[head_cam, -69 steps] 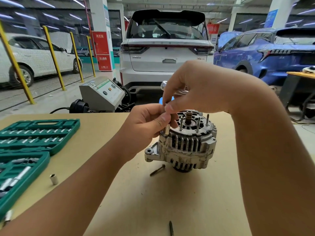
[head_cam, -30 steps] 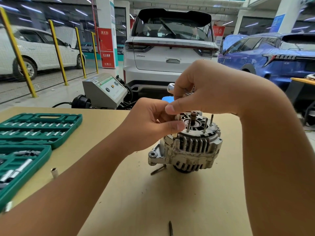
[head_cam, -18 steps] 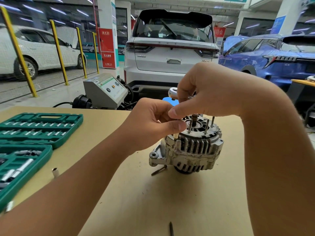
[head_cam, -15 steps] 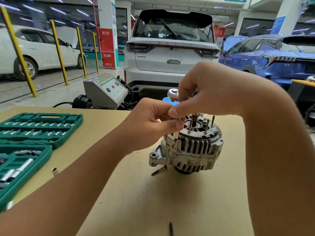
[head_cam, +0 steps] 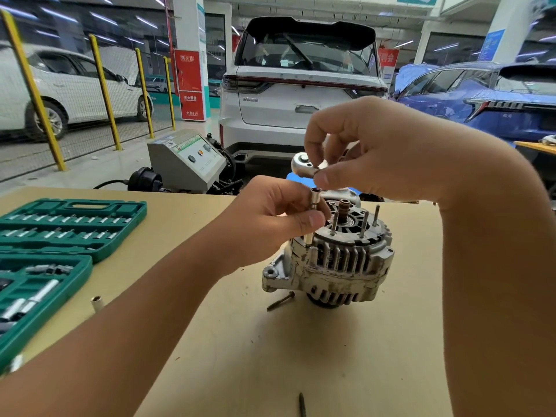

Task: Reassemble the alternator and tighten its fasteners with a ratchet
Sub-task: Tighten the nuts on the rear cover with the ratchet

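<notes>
The worn grey alternator (head_cam: 334, 263) stands on the tan table (head_cam: 301, 341), shaft up, with several studs rising from its top. My left hand (head_cam: 276, 221) pinches a long silver socket (head_cam: 314, 201) that stands upright on the alternator's left front bolt. Just above it, my right hand (head_cam: 361, 152) grips the ratchet (head_cam: 304, 167) by its head; the head is lifted clear of the socket's open top. The ratchet's handle is hidden behind my right hand.
A loose bolt (head_cam: 281, 300) lies at the alternator's left foot and another bolt (head_cam: 301, 403) near the table's front edge. A small socket (head_cam: 97, 303) stands beside the open green socket case (head_cam: 48, 254) at left. A grey machine (head_cam: 186, 159) and parked cars stand beyond the table.
My right hand has lifted the ratchet head up off the socket, leaving a gap. My left hand keeps pinching the socket on the bolt.
</notes>
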Action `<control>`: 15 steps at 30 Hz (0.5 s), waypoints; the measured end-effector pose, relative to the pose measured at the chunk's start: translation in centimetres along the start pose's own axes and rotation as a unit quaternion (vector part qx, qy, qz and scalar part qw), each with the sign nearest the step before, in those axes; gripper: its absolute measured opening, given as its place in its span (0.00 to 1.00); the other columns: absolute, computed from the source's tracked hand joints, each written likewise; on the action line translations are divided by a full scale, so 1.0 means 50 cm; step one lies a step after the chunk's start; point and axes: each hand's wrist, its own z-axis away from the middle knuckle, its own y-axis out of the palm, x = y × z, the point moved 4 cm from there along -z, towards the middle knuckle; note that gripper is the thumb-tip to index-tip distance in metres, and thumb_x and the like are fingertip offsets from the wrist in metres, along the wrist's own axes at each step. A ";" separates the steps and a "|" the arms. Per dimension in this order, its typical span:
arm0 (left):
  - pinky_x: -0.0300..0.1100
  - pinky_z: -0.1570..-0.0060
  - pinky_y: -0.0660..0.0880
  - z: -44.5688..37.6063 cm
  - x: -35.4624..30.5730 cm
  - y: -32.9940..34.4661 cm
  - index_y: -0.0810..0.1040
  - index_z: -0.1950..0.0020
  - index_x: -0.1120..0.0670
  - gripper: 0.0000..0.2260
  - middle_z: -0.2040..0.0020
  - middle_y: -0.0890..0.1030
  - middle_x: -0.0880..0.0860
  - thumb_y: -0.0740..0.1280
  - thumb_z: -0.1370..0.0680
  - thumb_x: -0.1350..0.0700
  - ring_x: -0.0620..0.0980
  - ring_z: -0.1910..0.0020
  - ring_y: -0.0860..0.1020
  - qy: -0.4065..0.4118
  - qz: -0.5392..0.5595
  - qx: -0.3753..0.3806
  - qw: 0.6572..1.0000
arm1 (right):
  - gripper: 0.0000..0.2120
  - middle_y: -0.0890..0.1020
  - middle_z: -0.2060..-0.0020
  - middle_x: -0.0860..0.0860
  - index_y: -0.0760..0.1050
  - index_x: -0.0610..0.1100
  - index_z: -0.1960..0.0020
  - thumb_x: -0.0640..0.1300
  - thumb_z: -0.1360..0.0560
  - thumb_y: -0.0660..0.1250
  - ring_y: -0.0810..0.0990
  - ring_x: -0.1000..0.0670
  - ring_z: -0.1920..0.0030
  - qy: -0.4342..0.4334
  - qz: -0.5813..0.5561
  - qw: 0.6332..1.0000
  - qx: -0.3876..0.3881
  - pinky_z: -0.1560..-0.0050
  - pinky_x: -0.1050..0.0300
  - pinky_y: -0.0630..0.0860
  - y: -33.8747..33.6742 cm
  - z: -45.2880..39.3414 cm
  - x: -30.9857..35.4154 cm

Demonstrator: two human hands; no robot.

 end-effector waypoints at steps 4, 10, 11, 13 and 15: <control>0.31 0.56 0.76 0.002 -0.001 0.001 0.84 0.44 0.54 0.09 0.57 0.87 0.48 0.70 0.20 0.65 0.42 0.54 0.84 -0.003 -0.004 -0.010 1.000 | 0.09 0.83 0.61 0.54 0.78 0.60 0.54 0.46 0.23 0.73 0.80 0.55 0.70 0.006 -0.013 1.000 0.014 0.70 0.55 0.76 0.000 0.004 -0.004; 0.30 0.61 0.76 0.002 -0.003 -0.003 0.81 0.44 0.57 0.09 0.56 0.88 0.53 0.72 0.23 0.67 0.44 0.57 0.85 -0.013 0.032 -0.050 0.998 | 0.08 0.83 0.66 0.51 0.77 0.58 0.50 0.44 0.22 0.71 0.74 0.56 0.78 0.024 -0.054 0.998 0.006 0.76 0.61 0.73 -0.012 0.012 -0.018; 0.30 0.62 0.76 0.002 -0.004 -0.004 0.82 0.45 0.58 0.08 0.56 0.88 0.54 0.72 0.23 0.67 0.43 0.59 0.85 -0.013 0.036 -0.052 0.998 | 0.09 0.83 0.66 0.50 0.77 0.57 0.50 0.44 0.22 0.72 0.74 0.56 0.78 0.027 -0.060 0.998 0.012 0.76 0.62 0.73 -0.012 0.014 -0.019; 0.29 0.63 0.76 0.002 -0.003 -0.004 0.82 0.46 0.59 0.07 0.56 0.88 0.55 0.72 0.23 0.67 0.43 0.60 0.85 -0.014 0.039 -0.053 0.998 | 0.08 0.83 0.65 0.48 0.79 0.56 0.50 0.43 0.23 0.72 0.75 0.55 0.78 0.031 -0.060 0.998 0.022 0.75 0.61 0.74 -0.010 0.014 -0.021; 0.29 0.63 0.75 0.002 -0.003 -0.002 0.83 0.47 0.59 0.07 0.56 0.88 0.55 0.72 0.23 0.67 0.43 0.60 0.84 -0.014 0.038 -0.051 0.998 | 0.07 0.83 0.66 0.47 0.80 0.55 0.52 0.42 0.23 0.73 0.75 0.53 0.78 0.031 -0.062 0.997 0.025 0.75 0.60 0.74 -0.010 0.014 -0.022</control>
